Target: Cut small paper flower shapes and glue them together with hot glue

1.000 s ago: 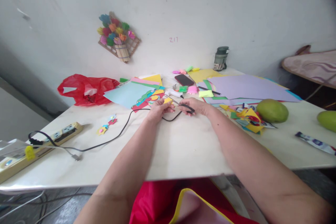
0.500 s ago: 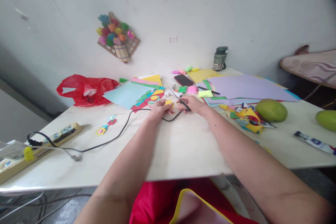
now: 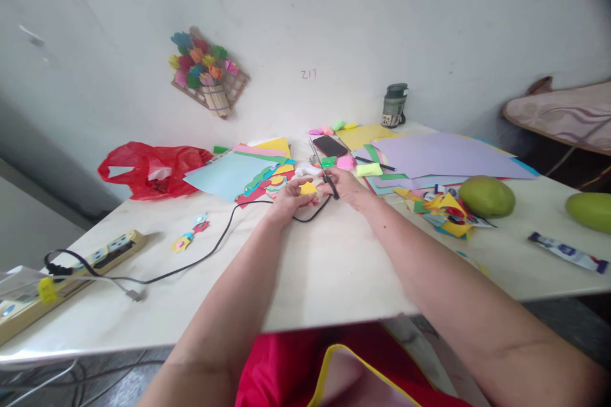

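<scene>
Over the middle of the white table (image 3: 324, 280), my left hand (image 3: 291, 199) pinches a small piece of yellow paper (image 3: 308, 188) between thumb and fingers. Just to its right, my right hand (image 3: 347, 187) is closed around the dark handles of a pair of scissors (image 3: 330, 186). The blades point up and away from me, apart from the yellow paper. A black cable (image 3: 224, 229) runs across the table and passes beneath my hands. Small paper flowers (image 3: 191, 233) lie to the left of my left forearm.
Coloured paper sheets (image 3: 229, 172) and a red plastic bag (image 3: 153, 168) lie back left. Behind my hands are a phone (image 3: 330, 145) and clay packs (image 3: 369, 169). Paper scraps (image 3: 443, 210), green mangoes (image 3: 487, 197) and a tube (image 3: 568, 252) are rightward. A power strip (image 3: 109, 254) sits left.
The scissors have turned so their blades point more upright. My left fingers have shifted, showing more of the yellow paper. The whole view has moved slightly.
</scene>
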`<control>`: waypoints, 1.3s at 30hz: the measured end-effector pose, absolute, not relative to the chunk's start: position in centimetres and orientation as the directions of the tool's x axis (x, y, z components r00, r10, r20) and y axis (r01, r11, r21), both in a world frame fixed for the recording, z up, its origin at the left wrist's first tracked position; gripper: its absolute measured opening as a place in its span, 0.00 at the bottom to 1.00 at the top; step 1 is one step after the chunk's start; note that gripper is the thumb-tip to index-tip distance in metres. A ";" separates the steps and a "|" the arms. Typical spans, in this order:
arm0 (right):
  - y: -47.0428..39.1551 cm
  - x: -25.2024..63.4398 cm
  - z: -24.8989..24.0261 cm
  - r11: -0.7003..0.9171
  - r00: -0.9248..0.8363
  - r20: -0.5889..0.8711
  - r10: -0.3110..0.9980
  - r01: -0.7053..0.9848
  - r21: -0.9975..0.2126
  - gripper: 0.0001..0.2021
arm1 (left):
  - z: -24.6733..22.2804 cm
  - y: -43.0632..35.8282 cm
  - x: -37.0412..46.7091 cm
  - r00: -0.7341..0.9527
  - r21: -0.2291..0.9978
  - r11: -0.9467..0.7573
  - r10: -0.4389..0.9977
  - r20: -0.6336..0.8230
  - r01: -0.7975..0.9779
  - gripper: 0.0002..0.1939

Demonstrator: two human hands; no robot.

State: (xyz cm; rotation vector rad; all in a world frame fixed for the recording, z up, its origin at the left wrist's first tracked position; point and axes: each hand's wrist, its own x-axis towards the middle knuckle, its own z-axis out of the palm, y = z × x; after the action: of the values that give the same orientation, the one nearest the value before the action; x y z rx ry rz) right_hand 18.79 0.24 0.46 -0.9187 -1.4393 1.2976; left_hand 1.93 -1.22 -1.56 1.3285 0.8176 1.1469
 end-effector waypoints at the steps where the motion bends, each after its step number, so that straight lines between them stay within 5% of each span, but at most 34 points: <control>1: 0.2 18.6 0.4 0.151 -0.262 0.166 0.951 -0.077 -0.986 0.18 | -1.6 -1.2 2.0 0.285 0.982 -0.115 0.946 0.154 -0.150 0.31; 21: 0.6 17.9 0.0 0.204 -0.226 0.217 0.950 -0.079 -0.976 0.16 | -1.7 -1.1 2.2 0.320 0.986 -0.045 0.943 0.096 -0.162 0.28; 27: 1.4 18.2 -0.3 0.213 -0.108 0.221 0.969 -0.080 -0.974 0.18 | -1.6 -0.6 1.3 0.082 0.955 -0.103 0.988 0.131 -0.277 0.15; 30: 1.5 18.1 -0.5 0.211 -0.083 0.217 0.972 -0.081 -0.974 0.17 | -1.6 -0.4 1.3 0.029 0.952 -0.095 0.994 0.108 -0.290 0.18; 39: 1.2 17.2 -1.1 0.196 -0.166 0.204 0.965 -0.067 -0.978 0.21 | -2.0 -0.6 1.6 0.130 0.978 -0.060 0.988 0.087 -0.201 0.19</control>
State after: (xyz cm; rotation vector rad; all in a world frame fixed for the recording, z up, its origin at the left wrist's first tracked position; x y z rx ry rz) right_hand 17.25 1.24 -1.07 -0.9352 -1.3849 1.2027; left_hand 1.62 -0.62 -1.98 1.1774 0.9269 1.2467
